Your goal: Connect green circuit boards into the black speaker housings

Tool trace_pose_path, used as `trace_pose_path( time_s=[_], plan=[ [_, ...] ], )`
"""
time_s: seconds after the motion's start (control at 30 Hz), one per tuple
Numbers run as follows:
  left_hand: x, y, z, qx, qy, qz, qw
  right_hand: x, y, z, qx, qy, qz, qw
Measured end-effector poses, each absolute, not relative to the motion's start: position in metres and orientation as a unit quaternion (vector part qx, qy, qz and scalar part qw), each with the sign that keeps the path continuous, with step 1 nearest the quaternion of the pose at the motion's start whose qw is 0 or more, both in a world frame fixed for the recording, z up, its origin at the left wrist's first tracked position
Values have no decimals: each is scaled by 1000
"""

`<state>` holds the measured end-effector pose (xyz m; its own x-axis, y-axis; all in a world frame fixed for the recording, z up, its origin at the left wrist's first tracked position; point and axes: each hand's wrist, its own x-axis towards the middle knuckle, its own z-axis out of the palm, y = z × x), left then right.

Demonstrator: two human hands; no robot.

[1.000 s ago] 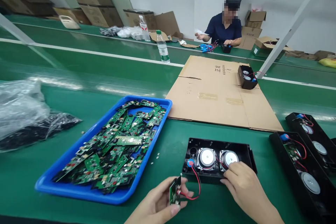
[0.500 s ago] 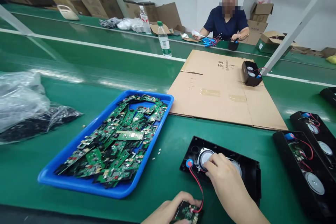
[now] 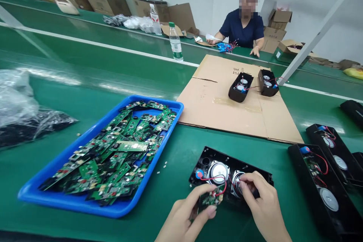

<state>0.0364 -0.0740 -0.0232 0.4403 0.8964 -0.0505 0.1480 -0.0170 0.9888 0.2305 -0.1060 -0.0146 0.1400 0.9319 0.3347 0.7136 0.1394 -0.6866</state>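
My left hand (image 3: 195, 208) grips a small green circuit board (image 3: 209, 199) between thumb and fingers, just over the near edge of an open black speaker housing (image 3: 256, 172). Red and black wires run from the board into the housing, where a blue-wrapped cylindrical part (image 3: 199, 174) sits at the left end. Two round speakers lie inside: the left speaker (image 3: 219, 171) shows whole, while the right speaker (image 3: 236, 181) is partly covered by my right hand (image 3: 259, 193). That hand's thumb and fingers are pinched together at this speaker; what lies between them is hidden.
On the left stands a blue tray (image 3: 159, 168) of circuit boards, beside a plastic bag (image 3: 19, 102). Cardboard (image 3: 210, 90) ahead carries two speaker housings (image 3: 241, 87). More wired housings (image 3: 320, 181) stand at right. A bottle (image 3: 176, 43) and a co-worker (image 3: 241, 26) are beyond.
My left hand has lifted the circuit board towards the housing. My right hand has shifted from the left speaker to the right one. A second housing now lies on the cardboard; the co-worker's hand is empty.
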Motion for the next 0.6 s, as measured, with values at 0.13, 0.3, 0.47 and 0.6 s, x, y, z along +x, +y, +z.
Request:
trace_pose_path(
  time_s=[0.13,0.3,0.47,0.6],
  plan=[
    [52,-67,-21,692,415,323,494,230,-111,-17,-643,-646,125,392],
    [61,-66,-19,733,420,310,437,230,-112,-18,-653,-621,178,396],
    [58,-65,-18,737,448,275,425,238,-113,-7,-648,-609,313,334],
    [60,-59,-12,704,452,250,488,238,-114,-3,-629,-644,311,304]
  ],
)
